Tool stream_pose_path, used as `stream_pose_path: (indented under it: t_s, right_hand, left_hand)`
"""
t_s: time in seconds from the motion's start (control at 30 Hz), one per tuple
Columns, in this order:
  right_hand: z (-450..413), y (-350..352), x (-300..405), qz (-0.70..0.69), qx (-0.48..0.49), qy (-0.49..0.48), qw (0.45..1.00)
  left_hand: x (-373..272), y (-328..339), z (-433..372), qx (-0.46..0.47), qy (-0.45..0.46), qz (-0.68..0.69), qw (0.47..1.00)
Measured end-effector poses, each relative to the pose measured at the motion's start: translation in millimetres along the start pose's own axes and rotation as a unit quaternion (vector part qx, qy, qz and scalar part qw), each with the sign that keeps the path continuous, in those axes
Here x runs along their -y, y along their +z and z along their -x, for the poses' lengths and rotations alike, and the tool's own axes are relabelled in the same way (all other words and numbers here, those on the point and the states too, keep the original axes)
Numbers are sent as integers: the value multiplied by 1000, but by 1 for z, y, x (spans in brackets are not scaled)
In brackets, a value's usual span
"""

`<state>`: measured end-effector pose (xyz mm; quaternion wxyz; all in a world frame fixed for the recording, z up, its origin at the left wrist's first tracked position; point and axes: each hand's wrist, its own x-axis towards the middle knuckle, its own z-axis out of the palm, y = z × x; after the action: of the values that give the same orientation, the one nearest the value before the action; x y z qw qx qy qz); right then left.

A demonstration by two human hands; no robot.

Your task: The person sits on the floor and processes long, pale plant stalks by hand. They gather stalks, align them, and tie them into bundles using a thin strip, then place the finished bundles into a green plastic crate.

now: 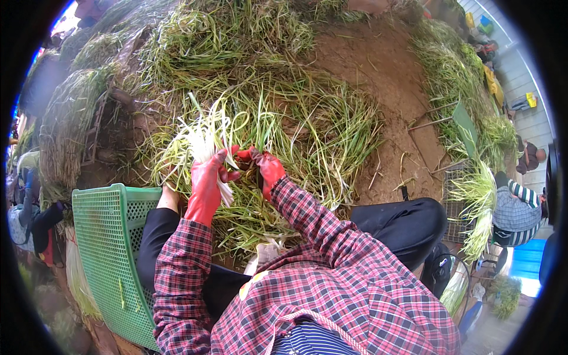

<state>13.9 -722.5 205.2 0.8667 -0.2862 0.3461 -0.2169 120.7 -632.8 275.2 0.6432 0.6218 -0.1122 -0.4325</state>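
My left hand (206, 179), in a red rubber glove, grips a bunch of white-stemmed leafy stalks (202, 137) that look like blanched chives or green garlic. Their pale ends stick out below the fist, and the loose leaves fan out above it. Close beside it is my right hand (265, 168), also red-gloved, with its fingers pinched together on a few green leaves (262, 128). Its thumb and fingertips are dark with dirt. Beneath both hands spreads a loose heap of green and yellowed leaves (328, 137) on the ground.
A green plastic basket (100, 226) stands against my left leg. Larger piles of stalks (230, 35) lie ahead, and brown soil (377, 71) shows at right. Beyond my right knee are an overturned green-topped stool (465, 128) and a pale bundle (481, 208). Another person (517, 213) sits farther right.
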Motion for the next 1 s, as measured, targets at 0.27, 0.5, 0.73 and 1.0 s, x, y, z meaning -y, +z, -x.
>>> stream_pose_path:
  t_s: [0.27,0.5,0.73,1.0]
  right_hand:
    - [5,7,6,-77,15,26,997]
    - [12,14,10,158,88,8,983]
    - [6,11,0,61,48,-11,997]
    - [12,15,4,175,75,-52,980]
  left_hand:
    - [0,-5,-5,42,-13,56,997]
    - [5,-3,-4,18,12,-17,1000]
    - [3,-4,-4,3,15,-5,1000]
    - [3,2,-2,-19,-49,28,998]
